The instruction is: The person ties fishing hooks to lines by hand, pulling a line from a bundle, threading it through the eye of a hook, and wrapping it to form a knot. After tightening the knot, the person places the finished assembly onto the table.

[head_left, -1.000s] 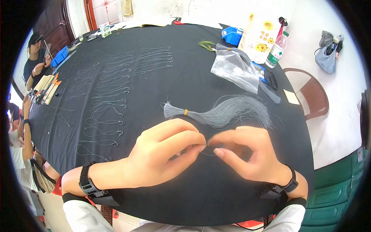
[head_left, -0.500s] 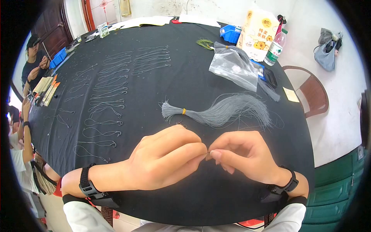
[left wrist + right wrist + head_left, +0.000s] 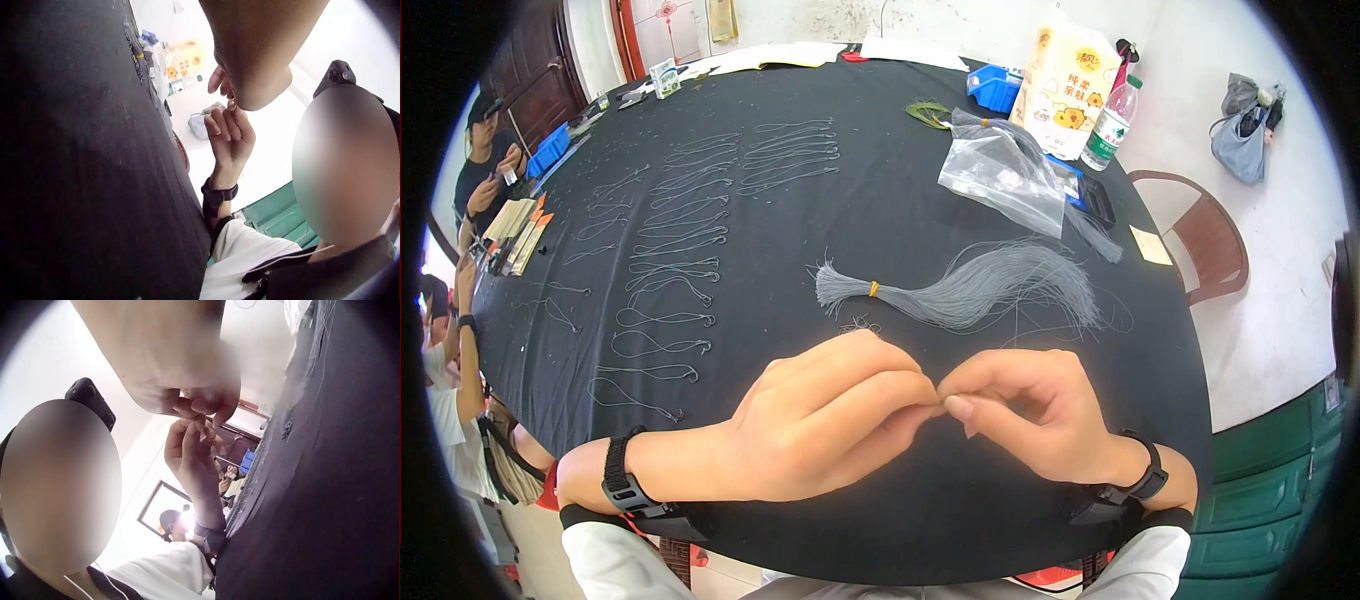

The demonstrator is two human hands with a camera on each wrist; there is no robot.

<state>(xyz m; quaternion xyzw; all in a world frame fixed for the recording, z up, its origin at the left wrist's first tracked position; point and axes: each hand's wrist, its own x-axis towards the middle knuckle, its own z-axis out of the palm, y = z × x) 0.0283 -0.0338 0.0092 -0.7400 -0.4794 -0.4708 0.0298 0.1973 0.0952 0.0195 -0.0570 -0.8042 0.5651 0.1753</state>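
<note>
Pinching over the black desk (image 3: 880, 220), just short of a grey bundle (image 3: 1000, 290).
Touching tip to tip with left hand (image 3: 835, 420) and right hand (image 3: 1070, 420), both drawn narrow; holding between them something tiny, too hidden to identify.

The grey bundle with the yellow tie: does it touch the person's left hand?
Apart: the head view shows black cloth between the grey bundle and the left hand.
</note>
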